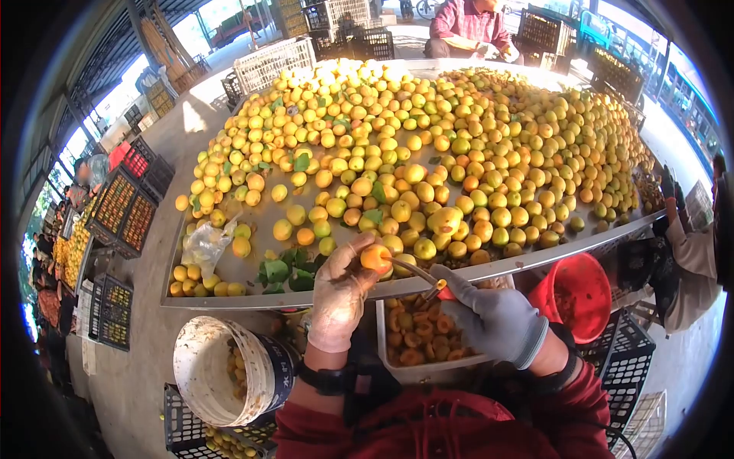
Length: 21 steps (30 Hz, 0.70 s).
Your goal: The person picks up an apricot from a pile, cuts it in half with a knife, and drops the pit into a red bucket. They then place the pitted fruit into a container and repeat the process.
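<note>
My left hand, in a thin pale glove, is closed around an orange apricot just above the table's near edge. My right hand wears a grey glove and grips a tool with a red-and-yellow handle and a slim, curved metal blade. The blade's tip is right at the apricot's side. Beneath both hands, a white tub holds many halved apricots. A broad pile of whole yellow and green apricots covers much of the metal-rimmed table ahead.
A dirty white bucket stands at left and a red bucket at right. Green leaves and a clear plastic bag lie on the table. Black crates stand around. Another person sits across the table.
</note>
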### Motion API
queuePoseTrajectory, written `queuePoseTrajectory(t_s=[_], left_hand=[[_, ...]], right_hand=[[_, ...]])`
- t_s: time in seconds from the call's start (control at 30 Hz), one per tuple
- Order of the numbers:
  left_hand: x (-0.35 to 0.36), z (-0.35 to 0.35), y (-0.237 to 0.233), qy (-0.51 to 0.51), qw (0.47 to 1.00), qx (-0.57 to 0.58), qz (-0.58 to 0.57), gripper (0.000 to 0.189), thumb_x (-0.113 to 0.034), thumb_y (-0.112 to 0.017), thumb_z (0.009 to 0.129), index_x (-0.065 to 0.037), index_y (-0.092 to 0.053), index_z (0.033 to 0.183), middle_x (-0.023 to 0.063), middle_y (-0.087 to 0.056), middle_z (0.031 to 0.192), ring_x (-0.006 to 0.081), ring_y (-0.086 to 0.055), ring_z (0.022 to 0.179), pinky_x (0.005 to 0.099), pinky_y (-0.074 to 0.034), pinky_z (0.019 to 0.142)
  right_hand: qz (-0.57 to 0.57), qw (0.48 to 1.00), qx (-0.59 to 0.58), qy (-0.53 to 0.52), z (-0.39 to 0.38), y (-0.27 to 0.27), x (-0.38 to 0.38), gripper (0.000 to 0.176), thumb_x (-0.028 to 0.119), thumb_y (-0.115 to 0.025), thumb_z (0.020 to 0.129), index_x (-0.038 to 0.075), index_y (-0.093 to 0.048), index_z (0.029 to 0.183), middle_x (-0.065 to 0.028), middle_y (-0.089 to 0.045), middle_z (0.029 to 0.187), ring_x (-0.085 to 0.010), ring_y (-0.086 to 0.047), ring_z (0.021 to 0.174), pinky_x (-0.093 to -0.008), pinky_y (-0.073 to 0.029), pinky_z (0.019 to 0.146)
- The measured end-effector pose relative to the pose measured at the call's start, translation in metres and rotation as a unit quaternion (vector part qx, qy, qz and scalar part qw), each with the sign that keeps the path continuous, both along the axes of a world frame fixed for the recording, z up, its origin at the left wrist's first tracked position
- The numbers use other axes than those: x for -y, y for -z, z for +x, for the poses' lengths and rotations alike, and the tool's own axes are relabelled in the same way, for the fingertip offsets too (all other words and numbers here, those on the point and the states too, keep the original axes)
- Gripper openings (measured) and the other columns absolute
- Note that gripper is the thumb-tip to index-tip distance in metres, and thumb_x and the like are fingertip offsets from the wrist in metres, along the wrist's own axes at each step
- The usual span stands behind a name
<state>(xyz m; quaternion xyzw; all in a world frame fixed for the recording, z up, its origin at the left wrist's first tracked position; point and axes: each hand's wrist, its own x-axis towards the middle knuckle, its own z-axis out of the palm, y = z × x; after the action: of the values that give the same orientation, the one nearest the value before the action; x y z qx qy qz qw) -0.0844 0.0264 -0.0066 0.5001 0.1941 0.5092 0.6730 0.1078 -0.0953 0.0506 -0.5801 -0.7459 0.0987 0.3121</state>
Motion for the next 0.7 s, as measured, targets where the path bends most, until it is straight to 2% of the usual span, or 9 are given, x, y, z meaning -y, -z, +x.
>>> queuePoseTrajectory(t_s=[0.13, 0.2, 0.33, 0.4, 0.43, 0.5, 0.6, 0.7], left_hand=[[0.004, 0.006, -0.006, 0.012, 0.995, 0.082, -0.059, 0.036, 0.003, -0.057, 0.083, 0.003, -0.049, 0.119, 0.0108, -0.058, 0.109, 0.0223, -0.058, 0.101, 0.0340, -0.048, 0.089], [0.007, 0.010, -0.003, 0.007, 0.980, 0.151, -0.132, 0.040, -0.001, -0.062, 0.081, 0.003, -0.049, 0.118, 0.0134, -0.057, 0.109, 0.0304, -0.058, 0.103, 0.0414, -0.048, 0.092], [0.010, 0.012, -0.002, 0.009, 0.981, 0.139, -0.136, 0.039, -0.005, -0.059, 0.084, 0.003, -0.046, 0.120, 0.0137, -0.057, 0.110, 0.0309, -0.058, 0.103, 0.0417, -0.049, 0.089], [0.007, 0.010, 0.001, 0.014, 0.985, 0.076, -0.154, 0.037, 0.000, -0.053, 0.087, 0.002, -0.044, 0.123, 0.0126, -0.055, 0.114, 0.0253, -0.057, 0.103, 0.0404, -0.050, 0.087], [0.008, 0.012, 0.002, 0.016, 0.985, 0.075, -0.154, 0.037, 0.000, -0.053, 0.087, 0.002, -0.044, 0.123, 0.0126, -0.055, 0.114, 0.0253, -0.057, 0.103, 0.0404, -0.050, 0.087], [0.009, 0.019, 0.003, -0.018, 0.997, 0.005, -0.078, 0.037, -0.003, -0.053, 0.088, 0.002, -0.043, 0.123, 0.0119, -0.054, 0.114, 0.0249, -0.058, 0.102, 0.0414, -0.052, 0.083], [0.016, 0.029, 0.002, -0.008, 0.988, 0.068, -0.141, 0.034, -0.006, -0.053, 0.089, 0.003, -0.045, 0.121, 0.0118, -0.055, 0.111, 0.0253, -0.059, 0.099, 0.0418, -0.053, 0.081], [0.022, 0.033, 0.003, -0.010, 0.985, 0.087, -0.146, 0.032, -0.008, -0.052, 0.090, 0.002, -0.047, 0.119, 0.0120, -0.057, 0.107, 0.0264, -0.060, 0.096, 0.0414, -0.054, 0.079]], right_hand=[[-0.001, 1.000, -0.010, 0.002, -0.007, 0.001, -0.002, 0.049, 0.019, -0.057, 0.087, 0.006, -0.044, 0.132, -0.0105, -0.047, 0.046, -0.0250, -0.052, 0.041, -0.0357, -0.040, 0.040], [0.014, 0.999, -0.026, 0.016, -0.016, 0.010, 0.000, 0.049, 0.019, -0.056, 0.087, 0.005, -0.043, 0.132, -0.0111, -0.049, 0.048, -0.0257, -0.053, 0.041, -0.0355, -0.041, 0.041], [0.025, 0.996, -0.081, 0.020, -0.018, 0.029, -0.002, 0.049, 0.018, -0.056, 0.087, 0.004, -0.042, 0.132, -0.0124, -0.050, 0.049, -0.0265, -0.053, 0.042, -0.0354, -0.042, 0.042], [-0.004, 0.998, -0.055, 0.024, -0.013, 0.024, -0.001, 0.050, 0.019, -0.056, 0.087, 0.004, -0.042, 0.132, -0.0131, -0.051, 0.050, -0.0267, -0.053, 0.043, -0.0352, -0.042, 0.043], [-0.004, 0.998, -0.055, 0.026, -0.013, 0.025, -0.001, 0.050, 0.019, -0.056, 0.087, 0.004, -0.042, 0.132, -0.0131, -0.051, 0.050, -0.0267, -0.053, 0.043, -0.0352, -0.042, 0.043], [0.024, 0.997, -0.071, 0.028, -0.016, 0.031, -0.003, 0.051, 0.020, -0.056, 0.088, 0.003, -0.040, 0.133, -0.0126, -0.051, 0.050, -0.0266, -0.054, 0.043, -0.0355, -0.043, 0.043], [0.015, 0.996, -0.070, 0.047, -0.019, 0.042, -0.002, 0.053, 0.020, -0.055, 0.088, 0.003, -0.037, 0.134, -0.0121, -0.052, 0.050, -0.0267, -0.053, 0.043, -0.0354, -0.042, 0.043], [0.025, 0.994, -0.095, 0.040, -0.023, 0.063, -0.003, 0.055, 0.019, -0.055, 0.088, 0.002, -0.035, 0.136, -0.0124, -0.051, 0.051, -0.0267, -0.053, 0.043, -0.0358, -0.042, 0.042]])
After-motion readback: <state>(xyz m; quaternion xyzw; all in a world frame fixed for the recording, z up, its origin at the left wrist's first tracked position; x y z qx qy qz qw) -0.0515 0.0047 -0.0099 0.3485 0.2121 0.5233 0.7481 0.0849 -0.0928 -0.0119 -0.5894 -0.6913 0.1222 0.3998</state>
